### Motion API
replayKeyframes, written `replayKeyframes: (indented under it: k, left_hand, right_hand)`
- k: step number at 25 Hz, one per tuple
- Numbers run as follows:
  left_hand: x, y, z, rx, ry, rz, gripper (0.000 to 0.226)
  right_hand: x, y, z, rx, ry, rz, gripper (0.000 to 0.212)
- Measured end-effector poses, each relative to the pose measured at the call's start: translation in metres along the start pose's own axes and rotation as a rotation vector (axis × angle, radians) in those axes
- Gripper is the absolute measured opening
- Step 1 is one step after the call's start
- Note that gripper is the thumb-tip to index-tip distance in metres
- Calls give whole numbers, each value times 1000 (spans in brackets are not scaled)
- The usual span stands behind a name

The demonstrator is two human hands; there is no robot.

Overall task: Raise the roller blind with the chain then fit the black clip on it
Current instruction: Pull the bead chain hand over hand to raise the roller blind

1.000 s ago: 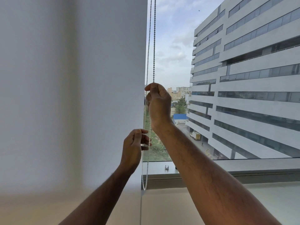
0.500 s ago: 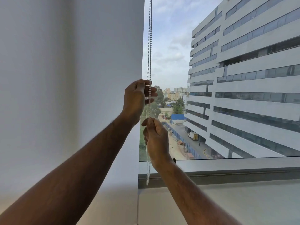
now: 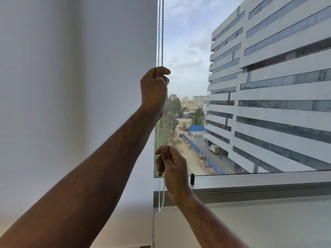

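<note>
A white roller blind [image 3: 77, 86] covers the left half of the window, hanging down to the bottom of the view. Its white bead chain [image 3: 162, 33] hangs in two strands along the blind's right edge and loops near the sill. My left hand [image 3: 154, 86] is closed on the chain up high. My right hand [image 3: 172, 169] pinches the chain lower down, just above the sill. A small black clip [image 3: 192, 179] stands upright on the window ledge, just right of my right hand and apart from it.
The grey metal window ledge [image 3: 259, 181] runs along the bottom of the glass, with a pale sill [image 3: 268, 221] below it. Through the uncovered pane on the right is a large white building [image 3: 277, 86] and a street far below.
My left hand has climbed from below to a high grip on the chain. My right hand has come down from the top to just above the ledge.
</note>
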State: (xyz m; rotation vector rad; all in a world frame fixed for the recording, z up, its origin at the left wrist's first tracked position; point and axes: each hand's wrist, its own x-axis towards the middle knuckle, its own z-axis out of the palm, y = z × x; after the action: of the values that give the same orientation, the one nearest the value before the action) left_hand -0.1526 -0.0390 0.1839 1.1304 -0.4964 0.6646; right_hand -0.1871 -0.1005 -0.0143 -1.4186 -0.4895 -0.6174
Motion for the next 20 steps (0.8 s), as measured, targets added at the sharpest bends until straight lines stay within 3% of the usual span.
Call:
replayKeyframes:
  k: [3, 6, 13, 20]
  left_hand:
    - [-11, -2, 0, 26, -18, 43, 35]
    - [-32, -15, -6, 90, -42, 46, 34]
    - [-89, -49, -29, 150, -54, 112, 36]
    - [-137, -78, -45, 193, -65, 54, 35]
  right_hand:
    - [4, -2, -4, -18, -45, 17, 32]
    - [18, -13, -10, -9, 10, 102, 45]
    - [82, -89, -10, 139, 53, -10, 36]
    - [133, -159, 15, 238, -24, 94, 39]
